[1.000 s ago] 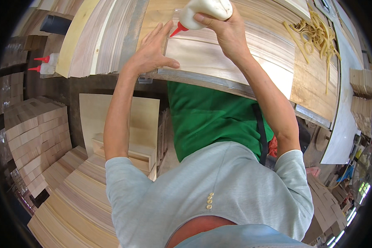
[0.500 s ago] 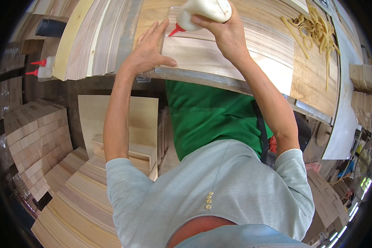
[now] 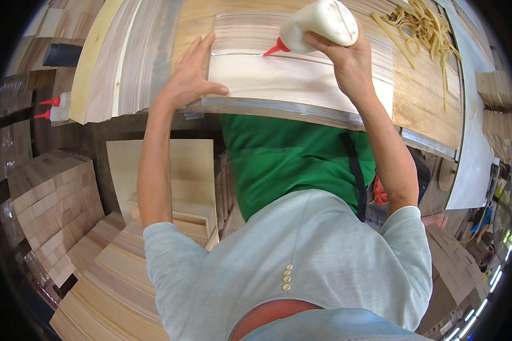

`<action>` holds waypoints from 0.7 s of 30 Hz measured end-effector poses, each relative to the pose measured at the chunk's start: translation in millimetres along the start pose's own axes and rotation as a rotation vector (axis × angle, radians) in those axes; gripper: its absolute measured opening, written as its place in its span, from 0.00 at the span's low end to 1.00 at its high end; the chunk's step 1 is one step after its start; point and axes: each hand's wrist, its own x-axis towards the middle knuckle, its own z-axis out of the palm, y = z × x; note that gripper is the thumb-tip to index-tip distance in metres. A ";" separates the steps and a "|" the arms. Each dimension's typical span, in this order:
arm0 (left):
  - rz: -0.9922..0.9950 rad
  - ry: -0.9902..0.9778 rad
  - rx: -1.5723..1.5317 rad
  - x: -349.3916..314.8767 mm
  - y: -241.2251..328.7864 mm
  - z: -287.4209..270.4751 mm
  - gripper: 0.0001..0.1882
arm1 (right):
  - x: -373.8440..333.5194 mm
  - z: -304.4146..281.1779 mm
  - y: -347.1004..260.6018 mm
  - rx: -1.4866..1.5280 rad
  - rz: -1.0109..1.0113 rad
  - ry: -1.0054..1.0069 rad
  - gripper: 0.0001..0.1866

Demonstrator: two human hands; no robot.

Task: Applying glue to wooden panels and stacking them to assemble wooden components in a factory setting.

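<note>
Viewed from above, a person in a pale grey-blue shirt (image 3: 301, 238) and a green garment (image 3: 296, 159) faces a wooden worktop (image 3: 418, 108). The right hand (image 3: 350, 62) grips a white squeeze bottle (image 3: 318, 25), tipped so that its red nozzle (image 3: 276, 46) points down and to the left. The nozzle's tip is at a thin line across a pale wooden panel (image 3: 279, 77), between its striped far part and plainer near part; whether the tip touches is unclear. The panel lies flat along the worktop's near edge. The left hand (image 3: 188, 79) is spread, fingers beside the panel's left edge and thumb at its near left corner.

To the right on the worktop is a tangled heap of tan bands (image 3: 424, 31). To the left stand tightly packed wooden strips (image 3: 139, 57), with 2 red-tipped bottles (image 3: 61, 108) just beyond. Stacked wood blocks (image 3: 57, 216) fill the lower left.
</note>
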 end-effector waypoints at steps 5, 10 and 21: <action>0.043 -0.010 -0.008 1.3 -4.9 -0.8 0.62 | -12.2 -35.5 -5.2 0.060 0.076 0.050 0.29; 0.035 -0.034 -0.040 2.8 5.9 -1.7 0.62 | -23.5 -71.1 -17.2 0.028 0.005 0.063 0.26; 0.002 -0.043 0.013 1.5 22.1 -7.3 0.60 | -47.1 -154.9 -24.3 -0.024 0.013 0.156 0.30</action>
